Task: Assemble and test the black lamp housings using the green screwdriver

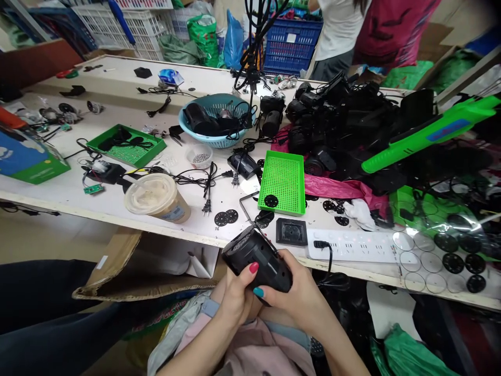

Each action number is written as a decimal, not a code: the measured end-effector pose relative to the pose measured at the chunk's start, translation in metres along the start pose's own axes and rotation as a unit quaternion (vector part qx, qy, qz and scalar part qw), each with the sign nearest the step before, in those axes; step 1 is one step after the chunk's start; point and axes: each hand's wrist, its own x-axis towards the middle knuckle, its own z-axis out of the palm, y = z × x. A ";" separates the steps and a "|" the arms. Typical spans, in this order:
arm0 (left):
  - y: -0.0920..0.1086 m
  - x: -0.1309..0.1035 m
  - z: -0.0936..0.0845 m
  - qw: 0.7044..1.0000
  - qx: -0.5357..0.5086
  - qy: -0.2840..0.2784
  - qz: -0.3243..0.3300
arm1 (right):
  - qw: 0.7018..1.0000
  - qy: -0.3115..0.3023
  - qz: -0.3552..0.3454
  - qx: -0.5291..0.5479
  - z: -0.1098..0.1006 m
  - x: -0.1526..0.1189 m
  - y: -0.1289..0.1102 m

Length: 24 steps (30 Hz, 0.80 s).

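Both hands hold a black plastic device housing [270,261] over my lap, just in front of the table edge. One end of it shows a grille of small holes, and a thin bent bracket [245,209] sticks out from its side. My left hand [238,290] is closed on the near left side, its thumb pressed to the casing. On the right end, my right hand [295,284] grips with the thumb across the front. A black square frame piece [291,231] lies just beyond the housing. Several black perforated discs [221,219] are scattered close by.
A green perforated tray [282,175] lies beyond the housing, and a white power strip [354,245] runs along the edge at right. A lidded cup [156,198] stands at left. Behind are a blue basket [188,125] and piled black devices [332,115]. Two people stand across the table.
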 end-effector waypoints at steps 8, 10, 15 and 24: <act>0.005 -0.011 0.014 0.999 0.029 -0.018 0.023 | 0.991 -0.078 -0.016 0.109 -0.007 0.004 0.020; 0.004 -0.013 0.014 0.999 0.026 -0.021 0.027 | 0.987 -0.093 -0.020 0.132 -0.008 0.002 0.019; 0.000 -0.010 0.013 1.000 0.017 -0.015 0.018 | 0.990 -0.080 -0.025 0.113 -0.010 0.004 0.017; -0.011 -0.001 0.009 1.000 -0.011 0.000 -0.017 | 1.000 -0.020 -0.017 0.005 -0.002 0.003 0.014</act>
